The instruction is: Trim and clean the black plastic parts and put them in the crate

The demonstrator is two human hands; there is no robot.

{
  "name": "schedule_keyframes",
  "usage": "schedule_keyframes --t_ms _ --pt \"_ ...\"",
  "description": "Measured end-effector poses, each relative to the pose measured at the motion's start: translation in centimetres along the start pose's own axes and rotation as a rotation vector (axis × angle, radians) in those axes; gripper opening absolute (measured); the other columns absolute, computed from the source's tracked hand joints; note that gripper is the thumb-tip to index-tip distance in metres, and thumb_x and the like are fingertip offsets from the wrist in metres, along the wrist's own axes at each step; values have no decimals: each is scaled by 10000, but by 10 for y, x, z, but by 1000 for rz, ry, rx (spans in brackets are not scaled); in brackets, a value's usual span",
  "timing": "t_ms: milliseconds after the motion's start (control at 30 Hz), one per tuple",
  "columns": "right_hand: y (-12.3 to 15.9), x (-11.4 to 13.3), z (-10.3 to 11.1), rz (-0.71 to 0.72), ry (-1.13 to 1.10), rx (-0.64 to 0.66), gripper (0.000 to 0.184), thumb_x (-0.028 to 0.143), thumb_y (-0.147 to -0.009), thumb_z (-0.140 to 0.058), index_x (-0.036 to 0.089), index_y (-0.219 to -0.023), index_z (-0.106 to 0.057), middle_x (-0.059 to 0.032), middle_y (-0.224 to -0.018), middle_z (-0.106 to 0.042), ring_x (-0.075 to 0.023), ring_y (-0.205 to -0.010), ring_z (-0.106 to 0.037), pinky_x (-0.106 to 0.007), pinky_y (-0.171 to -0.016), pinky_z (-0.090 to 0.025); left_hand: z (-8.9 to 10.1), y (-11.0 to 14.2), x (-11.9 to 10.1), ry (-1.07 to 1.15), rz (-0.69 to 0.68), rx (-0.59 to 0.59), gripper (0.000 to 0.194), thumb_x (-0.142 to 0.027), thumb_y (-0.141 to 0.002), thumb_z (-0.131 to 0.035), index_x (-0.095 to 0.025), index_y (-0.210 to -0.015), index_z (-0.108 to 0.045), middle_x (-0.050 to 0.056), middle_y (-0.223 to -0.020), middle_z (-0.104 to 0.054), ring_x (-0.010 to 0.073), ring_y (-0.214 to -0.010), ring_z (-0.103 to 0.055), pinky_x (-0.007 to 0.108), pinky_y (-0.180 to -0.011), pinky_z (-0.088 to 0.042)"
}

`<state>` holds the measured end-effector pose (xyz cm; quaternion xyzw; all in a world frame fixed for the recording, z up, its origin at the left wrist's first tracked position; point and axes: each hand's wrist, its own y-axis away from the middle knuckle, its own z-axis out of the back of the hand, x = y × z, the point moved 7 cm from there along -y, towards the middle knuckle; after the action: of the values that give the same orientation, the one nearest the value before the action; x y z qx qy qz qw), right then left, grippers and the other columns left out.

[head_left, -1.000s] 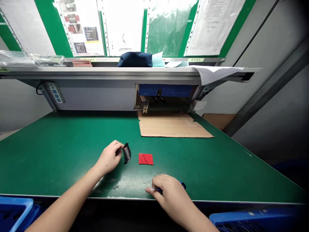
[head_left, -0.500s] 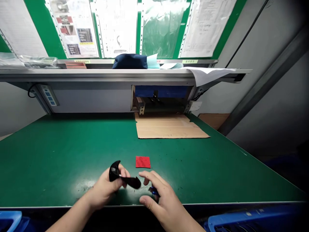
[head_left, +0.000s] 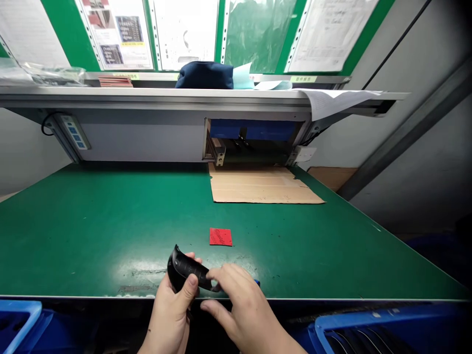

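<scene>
My left hand (head_left: pixel 172 309) grips a curved, glossy black plastic piece (head_left: pixel 190 268) by its lower side, thumb on its inner face. The piece is tilted, with a pointed tip at upper left and a narrower end at right. My right hand (head_left: pixel 239 300) is at that narrower end, its index finger touching it and its thumb held apart below. A small blue object (head_left: pixel 257 282) pokes out behind the right hand; most of it is hidden by the fingers, and its kind does not show. Beyond the hands, a red square pad (head_left: pixel 221 237) with dark marks lies on the green table (head_left: pixel 121 221).
A cardboard sheet (head_left: pixel 265 187) lies at the back, before an opening (head_left: pixel 254 152) under the shelf (head_left: pixel 147 98). Blue bins stand below the front edge, one at left (head_left: pixel 22 307) and one at right (head_left: pixel 346 319) holding black pieces. A power strip (head_left: pixel 75 132) hangs at back left.
The black piece has been turned so its inner face shows more. My right hand has moved left to touch its end, and the blue object is now mostly hidden. The view has tipped downward.
</scene>
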<state>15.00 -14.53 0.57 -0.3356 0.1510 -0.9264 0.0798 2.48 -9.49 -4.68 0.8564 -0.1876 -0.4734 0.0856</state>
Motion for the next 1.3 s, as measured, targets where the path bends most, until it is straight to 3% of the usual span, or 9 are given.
schedule_keyframes --t_ms 100,300,467,533,667,833,1000,1167,1300 --pt "3 -6 7 -97 -146 15 259 266 -987 -438 249 -1246 -432 -62 -1084 -499 -233 -989 -476 -355 -832 -424 6 3 -8 28 -40 34 549 -421 -698 -784 -234 -1176 -589 69 -1211 -630 207 -1117 -585 236 -900 -474" --pt "5 4 13 14 -197 71 286 306 -1060 -221 244 -1158 -483 -51 -918 -503 -219 -828 -476 -354 -741 -410 18 9 -11 17 -90 100 555 -390 -651 -824 -241 -1142 -612 72 -1160 -643 228 -1051 -614 255 -874 -505" --pt "10 7 10 66 -80 87 542 655 -992 -226 240 -1239 -473 -53 -928 -488 -231 -813 -459 -365 -742 -379 19 11 -13 -8 -128 176 562 -395 -613 -845 -237 -1107 -627 85 -1140 -646 256 -1049 -615 294 -880 -518" --pt "9 6 9 64 -4 31 673 747 -932 -180 221 -1181 -517 -54 -902 -478 -234 -781 -443 -361 -719 -352 18 12 -14 -11 -126 175 586 -408 -576 -862 -234 -1089 -638 88 -1109 -657 272 -1037 -620 308 -868 -525" --pt "6 5 6 27 105 -41 816 764 -896 -15 188 -982 -586 -53 -830 -455 -226 -724 -409 -332 -664 -285 16 15 -14 -21 -106 147 612 -446 -535 -873 -225 -1060 -648 100 -1055 -676 295 -1016 -628 330 -844 -532" --pt "2 7 1 44 145 -60 841 715 -912 60 169 -858 -576 -49 -783 -455 -211 -695 -392 -316 -639 -236 16 15 -13 -10 -90 114 598 -440 -544 -869 -223 -1057 -650 108 -1065 -675 317 -1054 -616 357 -854 -537" --pt "0 6 -3 69 130 -89 742 693 -949 12 175 -696 -455 -28 -711 -459 -185 -637 -370 -299 -613 -197 19 9 -8 1 -71 228 528 -398 -627 -834 -246 -1088 -625 84 -1086 -661 267 -1028 -632 319 -849 -541" --pt "1 5 -8 85 79 -118 727 697 -955 -8 175 -672 -428 -12 -670 -460 -168 -597 -357 -287 -597 -172 20 4 -7 -34 -76 338 503 -383 -667 -809 -272 -1115 -609 69 -1090 -651 266 -1027 -632 338 -873 -537" --pt "1 1 -15 80 48 -88 738 719 -945 -15 177 -668 -432 -5 -652 -464 -162 -580 -350 -285 -592 -164 24 3 -9 -66 -103 349 496 -380 -674 -805 -278 -1119 -612 57 -1087 -653 255 -1045 -627 317 -895 -529"
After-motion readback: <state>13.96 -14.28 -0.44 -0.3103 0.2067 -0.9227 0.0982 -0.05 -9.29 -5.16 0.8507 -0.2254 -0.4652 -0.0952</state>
